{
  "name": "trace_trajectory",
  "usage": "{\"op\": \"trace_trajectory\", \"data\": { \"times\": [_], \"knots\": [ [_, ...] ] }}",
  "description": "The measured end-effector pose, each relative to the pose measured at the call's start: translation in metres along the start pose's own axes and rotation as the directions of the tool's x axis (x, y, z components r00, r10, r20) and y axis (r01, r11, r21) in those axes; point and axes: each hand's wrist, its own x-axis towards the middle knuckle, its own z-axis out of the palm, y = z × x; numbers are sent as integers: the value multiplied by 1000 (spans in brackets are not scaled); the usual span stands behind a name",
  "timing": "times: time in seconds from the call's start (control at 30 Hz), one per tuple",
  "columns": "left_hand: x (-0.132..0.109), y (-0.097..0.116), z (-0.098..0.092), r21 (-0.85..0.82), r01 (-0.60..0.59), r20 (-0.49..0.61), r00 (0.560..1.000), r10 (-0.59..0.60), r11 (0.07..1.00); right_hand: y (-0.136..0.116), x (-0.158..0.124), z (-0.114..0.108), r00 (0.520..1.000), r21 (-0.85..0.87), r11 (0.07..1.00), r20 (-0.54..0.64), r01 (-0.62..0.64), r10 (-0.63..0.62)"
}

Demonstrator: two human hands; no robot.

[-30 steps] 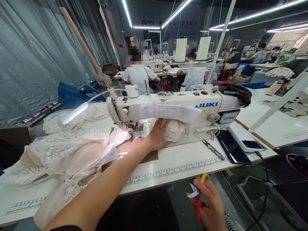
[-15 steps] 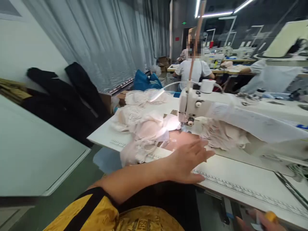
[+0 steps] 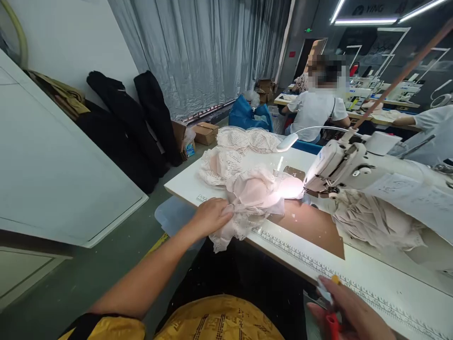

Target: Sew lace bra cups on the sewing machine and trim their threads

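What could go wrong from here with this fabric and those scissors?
1. The left hand is on the lace fabric, which reaches the needle end of the sewing machine; if it is caught there, which I can't tell, a tug might strain it.
2. Part of the fabric hangs over the front edge of the tabletop, so it might slide off.
3. The right hand holds scissors, which could nick the lace if brought close.

Ceiling tubes (image 3: 365,21) are glowing, glare is bleaching the bra cup (image 3: 290,187), and motion is blurring the right hand (image 3: 352,304).
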Motion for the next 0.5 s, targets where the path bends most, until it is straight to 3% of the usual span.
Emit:
{"op": "trace_trajectory", "data": {
  "times": [0.07,0.13,0.2,0.27,0.4,0.43,0.5],
  "knots": [
    [1,-3,-1,-92,-50,27,998,53,995,-23,20,14,999,58,998,13,29,-30],
    [10,-4,-7,-309,-109,54,990,131,945,-39,34,27,999,111,993,31,39,-43],
    [26,0,-19,-577,-113,56,983,177,809,-47,43,37,997,156,987,46,48,-56],
    [51,9,-37,-734,-82,42,985,166,674,-49,49,44,997,192,980,47,52,-62],
    [108,39,-86,-822,-101,-17,988,154,560,-47,48,48,999,234,972,29,31,-39],
    [120,47,-98,-858,-133,-62,986,156,496,-47,46,48,999,240,970,21,24,-30],
    [138,59,-118,-832,-98,-44,993,112,546,-46,41,47,1000,251,968,-2,13,-13]
  ]
}}
